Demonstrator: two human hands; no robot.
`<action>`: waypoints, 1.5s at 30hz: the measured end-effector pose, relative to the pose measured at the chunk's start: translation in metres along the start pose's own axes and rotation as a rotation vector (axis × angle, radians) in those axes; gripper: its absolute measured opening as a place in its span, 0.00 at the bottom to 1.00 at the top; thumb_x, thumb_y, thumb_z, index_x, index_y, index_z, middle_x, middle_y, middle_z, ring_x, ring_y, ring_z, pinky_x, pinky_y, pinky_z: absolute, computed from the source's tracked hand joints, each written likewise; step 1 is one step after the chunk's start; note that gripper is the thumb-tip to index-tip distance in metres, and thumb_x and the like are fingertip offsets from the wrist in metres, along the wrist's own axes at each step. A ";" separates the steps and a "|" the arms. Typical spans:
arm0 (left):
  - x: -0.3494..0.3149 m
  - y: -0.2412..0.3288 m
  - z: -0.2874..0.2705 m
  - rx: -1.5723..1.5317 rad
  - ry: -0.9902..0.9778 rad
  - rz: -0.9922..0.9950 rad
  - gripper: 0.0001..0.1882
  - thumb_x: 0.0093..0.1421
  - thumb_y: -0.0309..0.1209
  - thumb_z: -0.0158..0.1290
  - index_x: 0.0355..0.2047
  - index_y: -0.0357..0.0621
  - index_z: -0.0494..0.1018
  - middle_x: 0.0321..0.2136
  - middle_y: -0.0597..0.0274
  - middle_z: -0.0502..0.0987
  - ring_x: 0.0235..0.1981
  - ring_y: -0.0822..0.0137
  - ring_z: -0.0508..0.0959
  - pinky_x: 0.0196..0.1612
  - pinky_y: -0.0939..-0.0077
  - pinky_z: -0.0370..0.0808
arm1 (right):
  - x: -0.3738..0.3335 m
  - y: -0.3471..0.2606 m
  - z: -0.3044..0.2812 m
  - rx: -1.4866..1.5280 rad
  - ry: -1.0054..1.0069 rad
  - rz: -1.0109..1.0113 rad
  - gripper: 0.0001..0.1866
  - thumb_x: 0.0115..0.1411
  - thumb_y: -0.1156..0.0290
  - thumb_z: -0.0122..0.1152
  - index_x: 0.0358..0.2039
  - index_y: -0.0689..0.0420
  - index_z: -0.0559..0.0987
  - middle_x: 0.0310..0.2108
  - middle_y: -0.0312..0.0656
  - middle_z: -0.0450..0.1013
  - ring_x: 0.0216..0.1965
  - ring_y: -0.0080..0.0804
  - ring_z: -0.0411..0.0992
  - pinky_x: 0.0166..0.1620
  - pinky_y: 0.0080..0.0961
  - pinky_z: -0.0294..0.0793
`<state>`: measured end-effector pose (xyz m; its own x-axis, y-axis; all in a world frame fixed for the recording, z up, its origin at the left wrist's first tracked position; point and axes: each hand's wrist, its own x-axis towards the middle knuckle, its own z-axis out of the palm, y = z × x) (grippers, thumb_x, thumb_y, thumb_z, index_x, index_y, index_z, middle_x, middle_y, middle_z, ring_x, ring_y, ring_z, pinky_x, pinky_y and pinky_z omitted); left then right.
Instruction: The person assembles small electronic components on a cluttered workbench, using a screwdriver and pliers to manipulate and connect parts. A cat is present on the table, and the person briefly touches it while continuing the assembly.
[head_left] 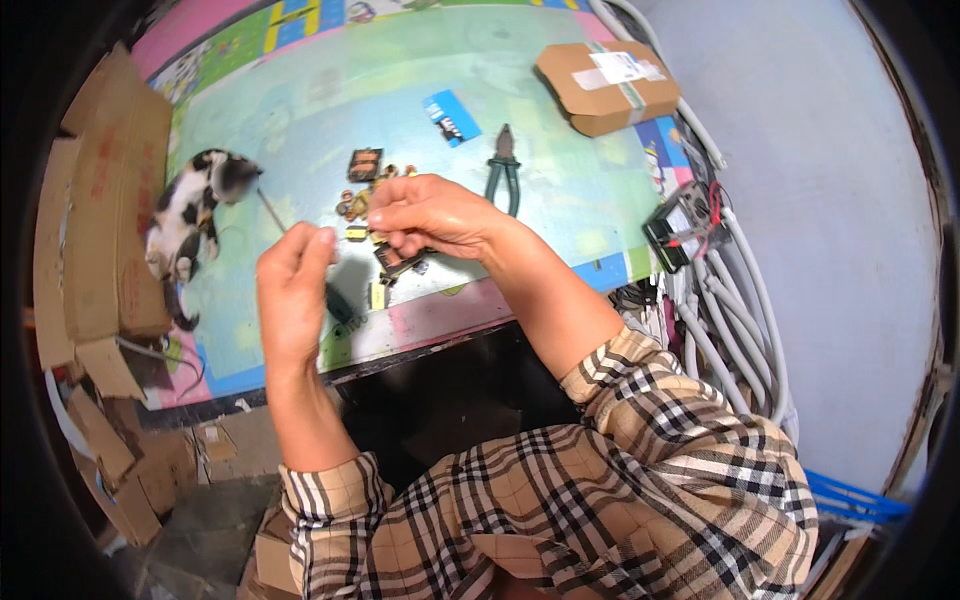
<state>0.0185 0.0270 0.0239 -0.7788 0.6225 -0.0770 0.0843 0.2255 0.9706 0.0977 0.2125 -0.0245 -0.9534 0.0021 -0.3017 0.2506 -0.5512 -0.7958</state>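
My left hand (295,275) is closed round a screwdriver, whose thin metal shaft (271,212) points to the far left and whose dark green handle (343,306) shows below the hand. Just right of it, my right hand (425,215) hovers over a small heap of electronic parts, thumb and fingers pinched together; what they hold, if anything, is hidden. In the heap are a black transformer with copper winding (366,164), small copper coils (347,203), another dark wound part (397,260) and a small yellow block (378,296).
Green-handled pliers (505,170) and a blue card (451,117) lie beyond my right hand. A black, white and orange cat (190,215) lies at the left beside a large cardboard box (120,210). A taped carton (610,88), a multimeter (685,225) and grey pipes (735,320) are at right.
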 end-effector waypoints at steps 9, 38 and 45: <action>0.001 -0.005 -0.015 -0.238 0.078 -0.096 0.16 0.64 0.37 0.52 0.20 0.47 0.67 0.11 0.80 0.55 0.12 0.85 0.49 0.16 0.84 0.42 | -0.006 -0.010 -0.007 -0.032 -0.050 0.078 0.09 0.57 0.72 0.64 0.34 0.62 0.76 0.25 0.39 0.75 0.22 0.23 0.74 0.27 0.14 0.75; 0.005 -0.012 -0.036 -0.800 0.006 -0.277 0.12 0.65 0.33 0.49 0.25 0.43 0.67 0.12 0.77 0.53 0.11 0.83 0.49 0.13 0.86 0.45 | -0.006 -0.011 0.007 -0.046 -0.026 -0.062 0.09 0.60 0.73 0.55 0.39 0.64 0.74 0.29 0.40 0.73 0.25 0.25 0.75 0.32 0.18 0.77; 0.004 -0.009 -0.037 -0.850 -0.085 -0.250 0.14 0.67 0.34 0.47 0.25 0.42 0.66 0.13 0.76 0.54 0.11 0.82 0.49 0.13 0.86 0.46 | 0.001 -0.005 0.002 -0.081 0.062 0.015 0.08 0.60 0.73 0.60 0.36 0.63 0.74 0.25 0.37 0.72 0.22 0.20 0.72 0.26 0.13 0.74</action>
<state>-0.0087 -0.0002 0.0233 -0.6609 0.6910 -0.2928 -0.5981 -0.2492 0.7617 0.0950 0.2139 -0.0196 -0.9379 0.0476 -0.3437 0.2798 -0.4823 -0.8302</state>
